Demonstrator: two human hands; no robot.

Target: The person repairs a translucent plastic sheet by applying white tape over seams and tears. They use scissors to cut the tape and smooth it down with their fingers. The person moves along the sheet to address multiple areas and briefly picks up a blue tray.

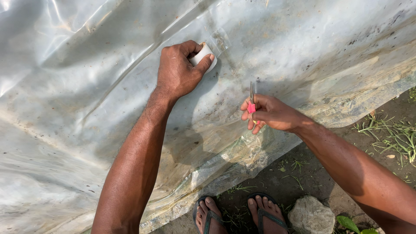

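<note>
Cloudy plastic sheeting [86, 86] fills the background. Against it the left hand [175, 71] grips a white tape roll [203, 56], pressed high on the sheet. Lower right, the right hand [271, 113] closes around pink-handled scissors [251, 99], blades up. Sandalled feet [236, 214] and a stone [311, 216] lie beyond the sheet's bottom edge.

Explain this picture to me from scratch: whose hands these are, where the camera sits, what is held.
There is no machine here. A person wears a camera on the head, and it looks down at their own two bare hands and sandalled feet. In front hangs a big dirty clear plastic sheet. The left hand presses a tape roll against the sheet, with a clear strip of tape already stuck beside it. The right hand holds small scissors with pink handles, blades pointing up. Below lie bare soil, some grass and a rock.
</note>
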